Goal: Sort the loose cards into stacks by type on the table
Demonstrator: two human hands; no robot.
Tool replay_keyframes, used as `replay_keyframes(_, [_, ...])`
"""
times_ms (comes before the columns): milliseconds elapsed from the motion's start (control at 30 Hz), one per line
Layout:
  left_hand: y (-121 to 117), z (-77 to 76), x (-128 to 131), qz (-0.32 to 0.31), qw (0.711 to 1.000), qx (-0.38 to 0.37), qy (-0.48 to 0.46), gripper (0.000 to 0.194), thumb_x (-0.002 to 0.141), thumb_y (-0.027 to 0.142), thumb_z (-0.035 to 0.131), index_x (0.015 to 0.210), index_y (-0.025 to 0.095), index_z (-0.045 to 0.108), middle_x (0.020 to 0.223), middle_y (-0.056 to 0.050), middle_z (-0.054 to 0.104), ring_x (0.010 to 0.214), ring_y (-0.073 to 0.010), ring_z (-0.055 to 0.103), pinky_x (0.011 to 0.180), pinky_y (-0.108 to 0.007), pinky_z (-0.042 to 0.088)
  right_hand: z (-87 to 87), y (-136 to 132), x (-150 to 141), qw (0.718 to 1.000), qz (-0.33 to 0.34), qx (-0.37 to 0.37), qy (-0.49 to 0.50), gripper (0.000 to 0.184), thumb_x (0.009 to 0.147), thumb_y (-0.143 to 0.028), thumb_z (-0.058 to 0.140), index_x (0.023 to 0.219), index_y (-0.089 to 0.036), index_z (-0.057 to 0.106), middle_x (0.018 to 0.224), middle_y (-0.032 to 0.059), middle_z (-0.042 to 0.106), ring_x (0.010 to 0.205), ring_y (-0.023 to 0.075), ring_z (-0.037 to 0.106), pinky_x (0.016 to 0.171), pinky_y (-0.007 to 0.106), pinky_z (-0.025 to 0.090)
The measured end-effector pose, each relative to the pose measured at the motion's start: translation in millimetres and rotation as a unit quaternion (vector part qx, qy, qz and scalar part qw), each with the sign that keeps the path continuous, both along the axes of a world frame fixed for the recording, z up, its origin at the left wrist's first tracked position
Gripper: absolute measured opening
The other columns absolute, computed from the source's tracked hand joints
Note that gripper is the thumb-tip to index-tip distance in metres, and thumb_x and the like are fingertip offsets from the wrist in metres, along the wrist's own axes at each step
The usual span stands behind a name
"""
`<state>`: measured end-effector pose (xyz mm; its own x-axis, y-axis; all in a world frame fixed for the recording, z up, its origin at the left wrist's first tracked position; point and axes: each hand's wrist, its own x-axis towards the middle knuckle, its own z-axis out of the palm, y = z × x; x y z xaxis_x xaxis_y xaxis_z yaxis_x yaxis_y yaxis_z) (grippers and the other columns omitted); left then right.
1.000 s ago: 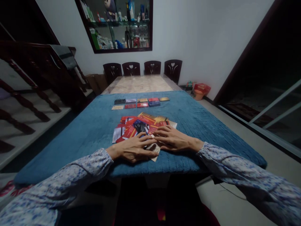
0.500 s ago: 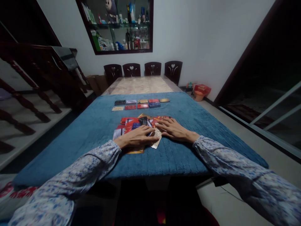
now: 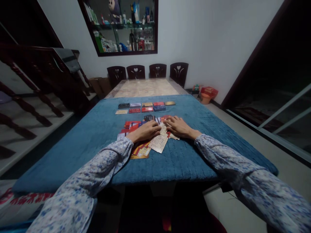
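Observation:
A loose heap of cards [image 3: 142, 147], mostly red and orange with a pale one [image 3: 159, 143] at the near edge, lies on the blue table cover [image 3: 97, 136]. My left hand [image 3: 145, 131] rests flat on the heap with its fingers stretched out. Beside it, my right hand [image 3: 178, 127] lies flat on the heap's right side, fingers spread. Neither hand grips a card. Farther back, two short rows of cards [image 3: 145, 106] are laid out side by side.
Bare tabletop [image 3: 145, 86] shows beyond the cover, with several dark chairs [image 3: 157, 69] behind it. A wooden stair rail [image 3: 36, 84] runs on the left. A wall cabinet [image 3: 121, 26] holds bottles. A red container [image 3: 207, 93] sits on the floor at the right.
Both hands have slid away from me across the heap, dragging cards with them. The pale card and some orange ones now lie uncovered at the near edge.

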<state>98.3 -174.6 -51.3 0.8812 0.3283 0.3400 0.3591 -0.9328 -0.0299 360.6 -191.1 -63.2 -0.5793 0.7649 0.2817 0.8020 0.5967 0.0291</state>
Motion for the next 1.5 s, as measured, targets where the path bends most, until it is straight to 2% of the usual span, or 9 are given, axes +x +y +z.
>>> replay_keyframes(233, [22.2,-6.0,12.9,0.066,0.997,0.019,0.024,0.03,0.106,0.034,0.049,0.111,0.015,0.072,0.111,-0.014,0.067,0.103,-0.0238,0.059,0.094,-0.038,0.05,-2.6,13.9,0.6,0.999,-0.045,0.001,-0.021,0.051,0.108,-0.049,0.036,0.147,-0.024,0.058,0.146,0.0186,0.058,0.119,0.0337,0.05,0.088,0.044,0.043])
replay_keyframes(400, [6.1,9.2,-0.5,0.102,0.993,0.015,0.061,0.038,0.107,0.04,0.045,0.121,0.014,0.069,0.122,-0.017,0.066,0.109,-0.0275,0.059,0.098,-0.043,0.049,6.8,13.7,-0.2,0.999,-0.039,-0.004,-0.007,0.059,0.105,-0.056,0.039,0.15,-0.022,0.056,0.151,0.0199,0.055,0.126,0.037,0.048,0.094,0.048,0.043])
replay_keyframes(567, [-42.4,19.6,-42.8,0.036,0.998,0.008,0.058,0.06,0.1,0.057,0.053,0.146,0.019,0.056,0.145,-0.021,0.057,0.133,-0.038,0.049,0.109,-0.057,0.041,15.8,-10.2,-13.2,0.993,0.118,-0.012,0.018,0.078,0.095,-0.073,0.05,0.154,-0.022,0.052,0.152,0.0196,0.054,0.135,0.04,0.043,0.108,0.059,0.036])
replay_keyframes(700, [-73.5,12.1,-75.3,-0.033,0.997,-0.032,0.068,0.065,0.096,0.062,0.056,0.148,0.023,0.054,0.146,-0.018,0.057,0.134,-0.0386,0.049,0.114,-0.06,0.037,15.4,-40.7,-38.0,0.968,0.246,-0.029,0.024,0.084,0.093,-0.077,0.051,0.155,-0.021,0.05,0.152,0.0209,0.053,0.137,0.0394,0.043,0.112,0.061,0.033])
replay_keyframes(800, [-82.1,6.8,-89.3,-0.026,0.997,-0.035,0.061,0.065,0.096,0.062,0.057,0.148,0.024,0.054,0.151,-0.019,0.053,0.136,-0.0389,0.047,0.114,-0.061,0.038,13.0,-55.5,-56.3,0.954,0.299,-0.033,0.014,0.083,0.094,-0.075,0.051,0.155,-0.019,0.049,0.151,0.0225,0.053,0.138,0.0392,0.043,0.112,0.062,0.033])
replay_keyframes(933, [-83.6,12.7,-94.3,-0.009,0.998,-0.026,0.05,0.055,0.099,0.055,0.057,0.145,0.025,0.057,0.146,-0.018,0.056,0.13,-0.0359,0.053,0.109,-0.056,0.046,10.8,-55.3,-72.0,0.957,0.289,-0.019,0.002,0.075,0.098,-0.07,0.048,0.149,-0.015,0.054,0.148,0.023,0.055,0.137,0.0394,0.042,0.11,0.062,0.034])
replay_keyframes(1067, [-82.2,23.8,-95.0,-0.051,0.996,0.006,0.069,0.044,0.1,0.046,0.056,0.133,0.018,0.063,0.13,-0.02,0.063,0.115,-0.0314,0.061,0.098,-0.048,0.054,10.6,-44.8,-83.8,0.957,0.29,0.001,-0.015,0.064,0.103,-0.063,0.044,0.145,-0.016,0.058,0.143,0.0209,0.059,0.131,0.0366,0.044,0.105,0.057,0.038])
replay_keyframes(1333, [-74.7,33.6,-119.4,-0.085,0.981,0.125,0.121,0.021,0.1,0.022,0.052,0.114,0.014,0.066,0.094,-0.012,0.068,0.085,-0.022,0.064,0.082,-0.038,0.054,10.1,-32.9,-119.5,0.963,0.266,0.035,-0.026,0.058,0.103,-0.064,0.045,0.133,-0.018,0.064,0.14,0.0199,0.06,0.123,0.0346,0.047,0.098,0.052,0.038])
replay_keyframes(1500, [-65.1,41.4,-147.8,-0.08,0.98,0.152,0.096,0.02,0.1,0.016,0.05,0.113,0.016,0.065,0.097,-0.011,0.069,0.085,-0.0204,0.063,0.082,-0.038,0.053,16.2,-28.8,-145.6,0.973,0.223,0.021,-0.058,0.054,0.104,-0.062,0.044,0.13,-0.018,0.063,0.134,0.0186,0.062,0.121,0.0336,0.049,0.096,0.049,0.037])
